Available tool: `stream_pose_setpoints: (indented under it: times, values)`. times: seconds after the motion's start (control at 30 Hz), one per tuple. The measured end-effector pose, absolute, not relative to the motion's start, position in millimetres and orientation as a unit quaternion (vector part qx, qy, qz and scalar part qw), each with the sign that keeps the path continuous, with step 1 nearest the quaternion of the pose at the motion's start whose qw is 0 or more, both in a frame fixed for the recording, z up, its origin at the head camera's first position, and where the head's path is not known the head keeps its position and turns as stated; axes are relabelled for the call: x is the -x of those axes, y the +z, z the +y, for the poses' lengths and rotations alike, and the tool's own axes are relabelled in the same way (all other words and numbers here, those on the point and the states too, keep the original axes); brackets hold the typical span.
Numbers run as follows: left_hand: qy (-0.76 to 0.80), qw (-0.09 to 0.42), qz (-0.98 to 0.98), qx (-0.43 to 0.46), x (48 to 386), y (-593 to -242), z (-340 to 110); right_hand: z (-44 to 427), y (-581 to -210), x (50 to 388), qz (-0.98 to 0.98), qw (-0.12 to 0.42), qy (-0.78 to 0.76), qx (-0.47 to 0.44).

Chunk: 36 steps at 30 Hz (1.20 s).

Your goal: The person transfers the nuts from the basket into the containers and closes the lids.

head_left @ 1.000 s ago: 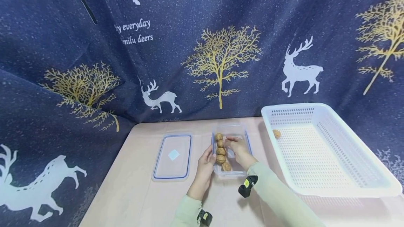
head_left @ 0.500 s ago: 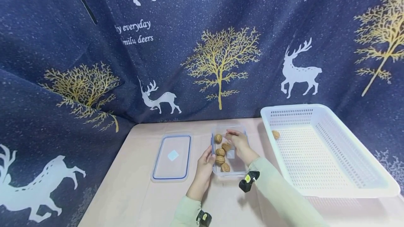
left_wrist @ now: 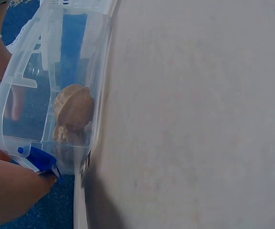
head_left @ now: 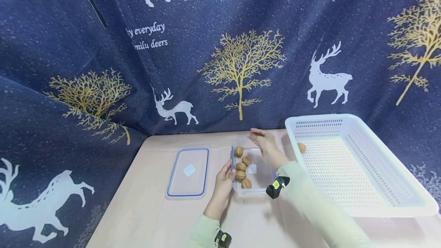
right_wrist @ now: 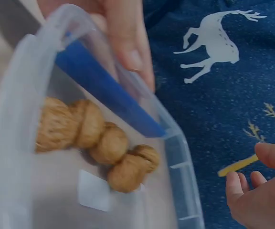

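Observation:
A clear plastic food container (head_left: 251,191) stands on the table, with several walnuts (head_left: 240,166) in it, mostly along its left side. At that left wall my left hand (head_left: 222,186) holds the container, fingers outside beside the blue latch (left_wrist: 41,160). My right hand (head_left: 268,147) is raised over the container's back right corner. Its fingers are loosely bent and nothing is in them, as the right wrist view also shows of this hand (right_wrist: 266,191).
Left of the container lies its clear lid (head_left: 189,169) with a blue seal. To the right stands a white perforated basket (head_left: 344,175) holding one walnut (head_left: 301,147). A dark blue curtain (head_left: 206,60) with deer and trees hangs behind the table (head_left: 144,206).
My right hand has risen away from the walnuts towards the container's back right corner. One walnut has shifted right, out of the row. The left hand has stayed in place.

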<state>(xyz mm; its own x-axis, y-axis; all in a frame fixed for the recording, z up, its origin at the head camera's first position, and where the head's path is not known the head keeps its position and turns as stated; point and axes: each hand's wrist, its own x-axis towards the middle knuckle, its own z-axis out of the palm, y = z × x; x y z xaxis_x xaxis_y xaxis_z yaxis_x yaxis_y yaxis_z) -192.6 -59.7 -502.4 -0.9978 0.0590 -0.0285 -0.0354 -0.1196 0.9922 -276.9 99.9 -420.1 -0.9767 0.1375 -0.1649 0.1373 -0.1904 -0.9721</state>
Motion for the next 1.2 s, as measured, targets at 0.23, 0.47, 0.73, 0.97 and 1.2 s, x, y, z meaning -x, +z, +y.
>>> stream_pose_setpoints:
  times: [0.23, 0.47, 0.73, 0.97, 1.2]
  values:
    - [0.75, 0.032, 0.661, -0.008, 193.7, -504.9, -59.8, 117.4, -394.2, 280.1, -0.647, -0.026, 0.756, 0.097]
    - [0.75, 0.034, 0.661, -0.004, 194.2, -505.5, -59.6, 140.1, -373.9, 282.3, -0.648, -0.019, 0.759, 0.066]
    - [0.739, 0.034, 0.673, 0.002, 193.8, -504.1, -59.4, 171.6, -362.1, 283.1, -0.652, 0.023, 0.756, 0.057]
    - [0.741, 0.034, 0.671, 0.001, 194.2, -503.7, -59.0, 205.2, -360.5, 278.1, -0.64, 0.031, 0.767, 0.021]
    - [0.741, 0.036, 0.67, 0.0, 193.8, -502.5, -59.2, 236.2, -370.9, 279.9, -0.578, 0.039, 0.815, -0.012]
